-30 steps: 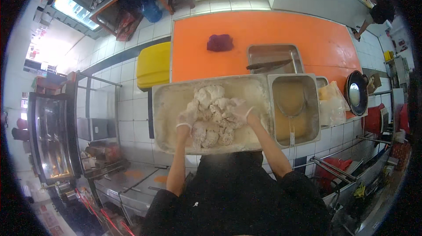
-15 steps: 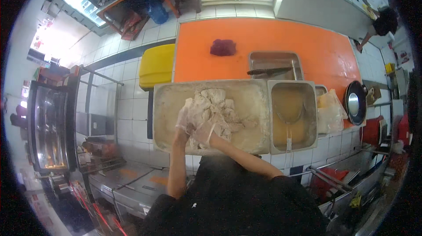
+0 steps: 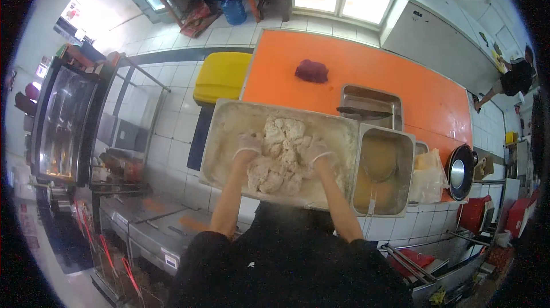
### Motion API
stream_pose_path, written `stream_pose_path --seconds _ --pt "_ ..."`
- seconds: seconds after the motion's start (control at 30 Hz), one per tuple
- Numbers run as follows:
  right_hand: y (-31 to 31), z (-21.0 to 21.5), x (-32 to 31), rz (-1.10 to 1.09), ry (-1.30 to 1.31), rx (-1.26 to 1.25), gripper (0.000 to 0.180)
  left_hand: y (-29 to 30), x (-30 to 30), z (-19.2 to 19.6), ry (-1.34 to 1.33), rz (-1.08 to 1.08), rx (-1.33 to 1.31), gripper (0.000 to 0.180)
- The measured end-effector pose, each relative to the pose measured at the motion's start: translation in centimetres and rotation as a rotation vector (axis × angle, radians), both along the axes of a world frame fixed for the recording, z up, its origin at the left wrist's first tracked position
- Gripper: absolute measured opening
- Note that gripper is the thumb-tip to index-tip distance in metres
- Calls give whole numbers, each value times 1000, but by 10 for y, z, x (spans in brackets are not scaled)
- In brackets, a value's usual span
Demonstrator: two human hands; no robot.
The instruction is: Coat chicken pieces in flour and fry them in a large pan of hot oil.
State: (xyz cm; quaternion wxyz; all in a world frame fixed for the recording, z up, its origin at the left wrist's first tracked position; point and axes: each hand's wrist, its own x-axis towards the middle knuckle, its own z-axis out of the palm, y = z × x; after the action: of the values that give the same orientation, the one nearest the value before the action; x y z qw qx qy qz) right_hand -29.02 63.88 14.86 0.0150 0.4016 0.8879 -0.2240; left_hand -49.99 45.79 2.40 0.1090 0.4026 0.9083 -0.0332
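Note:
A pile of lumpy pieces (image 3: 283,130) thickly coated in flour, probably raw chicken, lies in a wide shallow metal tray (image 3: 220,114) dusted with pale flour. Both hands wear clear plastic gloves. My left hand (image 3: 248,144) is at the left side of the pile, its fingers loosely apart against the floured pieces. My right hand (image 3: 318,152) lies on the opposite side, open and whitened with flour. The fingertips of both hands partly blend into the flour. What the pieces look like under the coating is hidden.
Right of the tray stands a deep metal pan (image 3: 408,162) of yellowish liquid with a wire strainer (image 3: 378,170) in it. Behind are a smaller metal tray (image 3: 372,91) with a dark utensil, a purple cloth (image 3: 311,71) and a yellow bin (image 3: 224,76). A person (image 3: 517,76) is at far right.
My hands were together at the pile's left, raised over the floured pieces. Now they are apart, one on each side. The whole view has swung slightly.

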Motion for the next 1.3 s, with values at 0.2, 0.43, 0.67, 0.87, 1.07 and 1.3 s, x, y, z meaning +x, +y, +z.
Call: stream_pose_path --seconds 0.2,0.43,0.67,0.87,1.07,1.3 --pt "48 -155 54 -185 382 -457 77 58 8 54 -190 -17 -21 30" --pt "13 -6 60 18 -193 -263 91 -65 -10 -106 -421 -115 354 38" --pt "23 -31 61 -145 -311 -437 77 45 36 67 -702 384 311 44" --pt "-23 -90 40 55 36 -448 61 60 49 -7 -656 24 482 46" --pt "-24 -119 68 136 299 -314 50 63 52 5 -561 -191 211 44" --pt "-9 -144 124 -199 -6 -824 46 -1 7 38 -679 444 510 53"
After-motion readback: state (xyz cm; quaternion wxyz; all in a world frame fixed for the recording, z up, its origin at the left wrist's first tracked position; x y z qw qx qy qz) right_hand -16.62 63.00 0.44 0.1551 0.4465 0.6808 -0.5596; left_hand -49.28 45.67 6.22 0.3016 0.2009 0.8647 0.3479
